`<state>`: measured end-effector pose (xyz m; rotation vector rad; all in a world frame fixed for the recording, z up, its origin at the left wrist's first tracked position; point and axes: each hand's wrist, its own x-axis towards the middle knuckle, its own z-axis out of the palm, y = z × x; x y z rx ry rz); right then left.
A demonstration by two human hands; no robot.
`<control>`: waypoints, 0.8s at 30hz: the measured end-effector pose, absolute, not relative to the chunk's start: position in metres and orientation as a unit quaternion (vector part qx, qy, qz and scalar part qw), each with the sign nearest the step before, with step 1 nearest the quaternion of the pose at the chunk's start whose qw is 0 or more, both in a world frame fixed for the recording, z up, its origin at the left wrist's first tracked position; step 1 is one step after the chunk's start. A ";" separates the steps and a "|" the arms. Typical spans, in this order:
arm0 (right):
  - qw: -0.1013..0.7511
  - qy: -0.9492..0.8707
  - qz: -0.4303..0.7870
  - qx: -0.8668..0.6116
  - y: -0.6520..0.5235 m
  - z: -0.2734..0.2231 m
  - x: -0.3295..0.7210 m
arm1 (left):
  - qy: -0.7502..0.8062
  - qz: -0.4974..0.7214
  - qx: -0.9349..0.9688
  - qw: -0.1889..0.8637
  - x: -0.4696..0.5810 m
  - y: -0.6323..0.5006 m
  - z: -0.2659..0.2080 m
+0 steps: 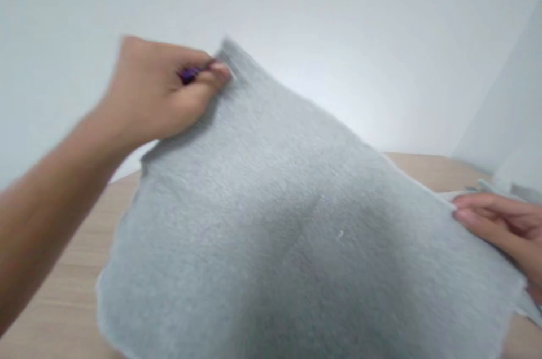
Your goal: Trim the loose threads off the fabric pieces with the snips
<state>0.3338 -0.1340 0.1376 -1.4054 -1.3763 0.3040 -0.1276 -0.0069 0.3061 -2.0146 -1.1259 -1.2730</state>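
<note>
A piece of light grey fabric (271, 178) fills the middle of the view, raised and stretched between my hands. My left hand (169, 85) pinches its upper left corner between thumb and fingers. Something small and dark purple (189, 74) shows inside that hand; its kind cannot be made out. Lower down at the right edge, my right hand (499, 223) grips the upper edge of the fabric between thumb and fingers. A tiny white speck (341, 233) lies on the cloth. The fabric's bottom runs out of view, and motion blurs the picture.
Behind and below the fabric is a light wood table (71, 280). At the right, partly hidden behind my right hand, lies more pale grey-green material (486, 185), too blurred to name. A white wall (317, 20) stands behind the table and meets another wall at right.
</note>
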 end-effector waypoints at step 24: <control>0.278 -0.740 0.203 -0.578 -0.058 -0.030 0.269 | -0.416 -0.112 -0.878 -0.208 -0.072 -0.027 0.009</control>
